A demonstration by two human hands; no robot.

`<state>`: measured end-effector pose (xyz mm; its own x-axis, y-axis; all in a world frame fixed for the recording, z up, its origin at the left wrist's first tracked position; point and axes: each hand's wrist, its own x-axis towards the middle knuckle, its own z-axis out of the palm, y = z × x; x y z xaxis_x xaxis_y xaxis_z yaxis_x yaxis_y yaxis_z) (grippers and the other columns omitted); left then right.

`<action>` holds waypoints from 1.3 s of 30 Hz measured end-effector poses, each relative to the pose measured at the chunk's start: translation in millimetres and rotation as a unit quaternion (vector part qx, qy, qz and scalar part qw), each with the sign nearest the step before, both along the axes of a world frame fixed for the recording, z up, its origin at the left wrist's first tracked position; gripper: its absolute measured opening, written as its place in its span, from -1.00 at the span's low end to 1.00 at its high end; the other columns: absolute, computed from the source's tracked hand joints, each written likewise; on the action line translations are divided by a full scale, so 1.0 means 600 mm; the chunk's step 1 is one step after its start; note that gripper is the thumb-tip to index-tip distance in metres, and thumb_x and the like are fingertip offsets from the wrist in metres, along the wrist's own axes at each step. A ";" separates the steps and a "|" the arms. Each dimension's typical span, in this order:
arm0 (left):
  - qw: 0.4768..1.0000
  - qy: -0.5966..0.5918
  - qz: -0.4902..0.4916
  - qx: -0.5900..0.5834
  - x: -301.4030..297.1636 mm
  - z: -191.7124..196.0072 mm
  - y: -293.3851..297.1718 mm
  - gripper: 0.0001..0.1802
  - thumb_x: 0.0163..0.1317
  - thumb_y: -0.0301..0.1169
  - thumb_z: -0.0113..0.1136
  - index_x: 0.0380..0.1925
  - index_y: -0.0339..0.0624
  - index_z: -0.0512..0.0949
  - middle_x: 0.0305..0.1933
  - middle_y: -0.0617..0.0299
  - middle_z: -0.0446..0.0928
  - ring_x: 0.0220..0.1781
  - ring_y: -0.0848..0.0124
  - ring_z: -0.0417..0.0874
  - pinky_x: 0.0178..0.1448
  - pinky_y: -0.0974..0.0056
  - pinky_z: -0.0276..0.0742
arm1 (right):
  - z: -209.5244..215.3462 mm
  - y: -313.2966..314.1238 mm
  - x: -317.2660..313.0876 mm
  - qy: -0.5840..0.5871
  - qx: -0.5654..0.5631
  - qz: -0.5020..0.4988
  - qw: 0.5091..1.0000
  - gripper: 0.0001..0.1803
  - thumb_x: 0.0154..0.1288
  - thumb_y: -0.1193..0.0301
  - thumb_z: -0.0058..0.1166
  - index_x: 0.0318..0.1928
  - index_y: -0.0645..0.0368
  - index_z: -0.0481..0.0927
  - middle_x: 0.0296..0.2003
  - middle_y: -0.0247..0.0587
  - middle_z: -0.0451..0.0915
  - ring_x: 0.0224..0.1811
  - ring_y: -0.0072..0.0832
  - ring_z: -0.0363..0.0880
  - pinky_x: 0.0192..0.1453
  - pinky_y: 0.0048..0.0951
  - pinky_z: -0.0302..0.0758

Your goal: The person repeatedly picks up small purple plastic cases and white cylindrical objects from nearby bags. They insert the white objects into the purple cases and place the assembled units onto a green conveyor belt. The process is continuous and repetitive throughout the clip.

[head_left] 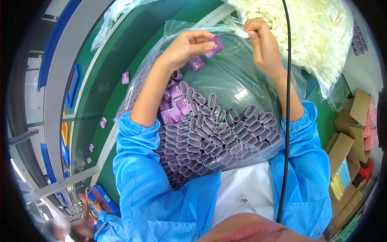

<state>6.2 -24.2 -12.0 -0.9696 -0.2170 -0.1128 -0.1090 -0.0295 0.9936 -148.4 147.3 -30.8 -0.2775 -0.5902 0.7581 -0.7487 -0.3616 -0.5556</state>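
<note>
Purple casing (215,46) pinched in left grip (187,50), at its tips, white piece (241,33) pinched in right grip (264,47)

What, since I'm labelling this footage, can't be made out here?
All in the head view:
White piece: one end, hidden by the right hand.
Purple sleeve: one edge, under the fingers of the left hand.
Bag of white pieces: top, cut off by the upper edge.
Distant purple pieces: details, too small.
</note>
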 end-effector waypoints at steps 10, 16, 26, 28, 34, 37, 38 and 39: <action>0.985 -0.026 0.162 -0.054 -0.002 -0.014 -0.019 -0.71 0.20 -0.39 0.26 -0.11 -0.29 0.55 -0.21 0.28 0.58 -0.22 0.54 0.56 -0.10 0.44 0.49 | -0.031 -0.022 -0.016 -0.034 0.166 -0.121 0.978 -0.89 0.22 0.55 0.03 -0.24 0.23 0.56 -0.37 -0.06 0.59 -0.34 -0.22 0.59 -0.26 -0.37 0.49; 0.978 -0.014 0.186 -0.094 -0.004 -0.017 -0.009 -0.71 0.14 -0.38 0.31 -0.16 -0.29 0.58 -0.26 0.24 0.60 -0.27 0.51 0.58 -0.11 0.39 0.51 | -0.016 -0.023 -0.033 0.087 0.241 -0.086 0.963 -0.87 0.17 0.48 0.10 -0.27 0.24 0.59 -0.34 -0.07 0.58 -0.31 -0.21 0.58 -0.21 -0.34 0.49; 0.976 0.049 0.169 -0.125 -0.013 -0.031 0.007 -0.71 0.10 -0.49 0.33 -0.16 -0.30 0.55 -0.19 0.22 0.60 -0.11 0.50 0.58 0.01 0.37 0.49 | -0.050 -0.011 -0.012 0.287 0.267 -0.102 0.914 -0.82 -0.01 0.58 0.10 -0.31 0.25 0.53 -0.38 -0.12 0.53 -0.20 -0.21 0.50 -0.08 -0.26 0.48; 0.971 0.046 0.166 -0.168 -0.013 -0.030 0.012 -0.71 0.09 -0.49 0.34 -0.17 -0.30 0.56 -0.18 0.21 0.61 -0.10 0.49 0.58 0.03 0.37 0.49 | -0.045 -0.014 -0.006 0.220 0.200 -0.083 0.951 -0.82 0.01 0.60 0.11 -0.30 0.24 0.53 -0.37 -0.13 0.54 -0.22 -0.24 0.51 -0.11 -0.29 0.47; 0.965 0.082 0.134 -0.211 -0.018 -0.034 0.028 -0.70 0.04 -0.54 0.36 -0.18 -0.28 0.58 -0.16 0.22 0.62 -0.11 0.48 0.60 0.03 0.36 0.51 | -0.004 -0.017 0.008 -0.053 0.049 0.030 0.997 -0.86 0.10 0.60 0.15 -0.27 0.24 0.61 -0.37 -0.19 0.57 -0.38 -0.38 0.55 -0.27 -0.44 0.48; 0.958 0.101 0.147 -0.226 -0.015 -0.026 0.043 -0.72 0.05 -0.56 0.34 -0.18 -0.29 0.59 -0.17 0.21 0.62 -0.11 0.48 0.61 0.01 0.35 0.54 | -0.012 -0.015 0.012 -0.042 0.065 0.020 0.997 -0.88 0.14 0.60 0.15 -0.27 0.27 0.63 -0.35 -0.20 0.59 -0.38 -0.46 0.55 -0.26 -0.50 0.47; 0.957 0.097 0.143 -0.233 -0.015 -0.024 0.044 -0.72 0.05 -0.57 0.34 -0.18 -0.29 0.59 -0.18 0.21 0.62 -0.12 0.48 0.61 -0.01 0.35 0.54 | -0.008 -0.011 0.015 -0.047 0.081 0.013 0.996 -0.88 0.15 0.61 0.14 -0.26 0.29 0.62 -0.32 -0.20 0.59 -0.34 -0.49 0.55 -0.22 -0.52 0.47; 0.956 0.093 0.138 -0.241 -0.015 -0.020 0.044 -0.72 0.05 -0.57 0.34 -0.18 -0.29 0.60 -0.18 0.21 0.62 -0.13 0.48 0.62 -0.02 0.35 0.55 | -0.004 -0.008 0.017 -0.052 0.094 0.005 0.994 -0.88 0.17 0.62 0.13 -0.25 0.31 0.61 -0.29 -0.20 0.60 -0.29 -0.52 0.54 -0.18 -0.54 0.46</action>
<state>-2.5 2.2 -23.7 -0.8609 -0.4513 0.2348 0.0173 0.4354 0.9001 -138.3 142.3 -33.4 -0.3426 -0.7220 0.6012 -0.6800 -0.2510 -0.6889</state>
